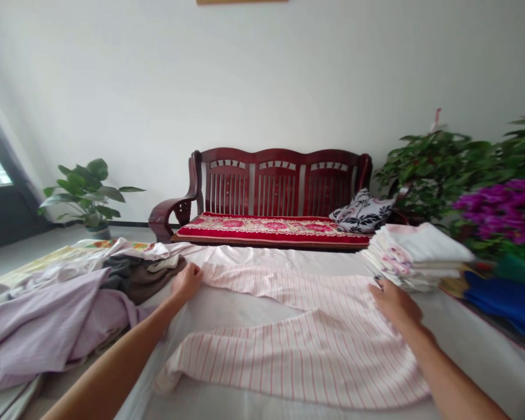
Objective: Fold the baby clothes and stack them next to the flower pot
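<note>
A pink-and-white striped garment lies spread across the white-covered table, bent into a V with two long parts. My left hand is closed on the far left end of the upper part, fingers curled over the cloth. My right hand rests on the garment's right side where the two parts meet, fingers pressed down on the fabric, close to a stack of folded white and pink cloths.
A heap of loose lilac, grey and brown clothes fills the table's left side. Blue and green fabric lies at the right edge. Behind stand a red wooden bench with a patterned cushion, potted plants and purple flowers.
</note>
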### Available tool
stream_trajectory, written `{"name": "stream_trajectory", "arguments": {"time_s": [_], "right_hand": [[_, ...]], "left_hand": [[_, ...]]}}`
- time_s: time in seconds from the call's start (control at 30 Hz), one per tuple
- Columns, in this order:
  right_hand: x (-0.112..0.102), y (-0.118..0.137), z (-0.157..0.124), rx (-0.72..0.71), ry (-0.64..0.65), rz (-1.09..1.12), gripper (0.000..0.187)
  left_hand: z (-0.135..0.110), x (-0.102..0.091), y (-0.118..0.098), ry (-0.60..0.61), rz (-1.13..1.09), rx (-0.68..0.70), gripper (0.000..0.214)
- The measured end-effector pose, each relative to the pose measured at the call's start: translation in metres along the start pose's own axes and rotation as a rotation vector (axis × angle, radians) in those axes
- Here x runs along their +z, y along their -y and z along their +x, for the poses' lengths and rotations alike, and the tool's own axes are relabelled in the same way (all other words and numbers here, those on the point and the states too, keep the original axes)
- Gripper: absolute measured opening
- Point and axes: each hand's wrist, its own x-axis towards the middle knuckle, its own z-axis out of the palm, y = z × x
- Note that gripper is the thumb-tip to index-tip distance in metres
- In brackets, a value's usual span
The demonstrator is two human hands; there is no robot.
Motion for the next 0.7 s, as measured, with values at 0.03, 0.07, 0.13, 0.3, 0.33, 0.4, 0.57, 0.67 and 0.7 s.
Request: {"name": "stream_trajectory", "arguments": {"time_s": [0.03, 0.07, 0.13, 0.3, 0.33, 0.4, 0.57, 0.67, 0.7], "right_hand": [[-0.002, 0.002, 0.000, 0.018, -0.020, -0.015, 0.049], [-0.004, 0.004, 0.000, 0.010, -0.036, -0.017, 0.051], [-0.004, 0.006, 0.001, -0.011, -0.023, -0.030, 0.050], [0.003, 0.004, 0.000, -0.018, 0.041, -0.094, 0.048], [0.002, 0.002, -0.002, -0.018, 0.038, -0.108, 0.049], [-0.001, -0.002, -0.009, -0.050, -0.004, -0.135, 0.048], [-0.014, -0.019, -0.034, -0.363, -0.081, 0.065, 0.036], [-0.020, -0.030, -0.053, -0.466, 0.126, 0.247, 0.023], [-0.022, -0.034, -0.060, -0.485, 0.197, 0.274, 0.021]], "left_hand": [[0.003, 0.001, 0.000, -0.008, -0.024, 0.003, 0.024], [0.006, 0.001, 0.001, -0.017, -0.047, 0.004, 0.028], [0.010, 0.002, 0.002, -0.030, -0.072, 0.014, 0.030], [0.003, 0.003, 0.010, -0.026, -0.073, 0.117, 0.037], [-0.002, 0.001, 0.013, -0.031, -0.096, 0.157, 0.037], [-0.017, -0.009, 0.017, 0.009, -0.190, 0.230, 0.030], [-0.075, -0.054, 0.029, 0.466, -0.470, 0.342, 0.040], [-0.112, -0.078, 0.040, 0.626, -0.433, 0.450, 0.036], [-0.123, -0.083, 0.043, 0.642, -0.376, 0.484, 0.032]]}}
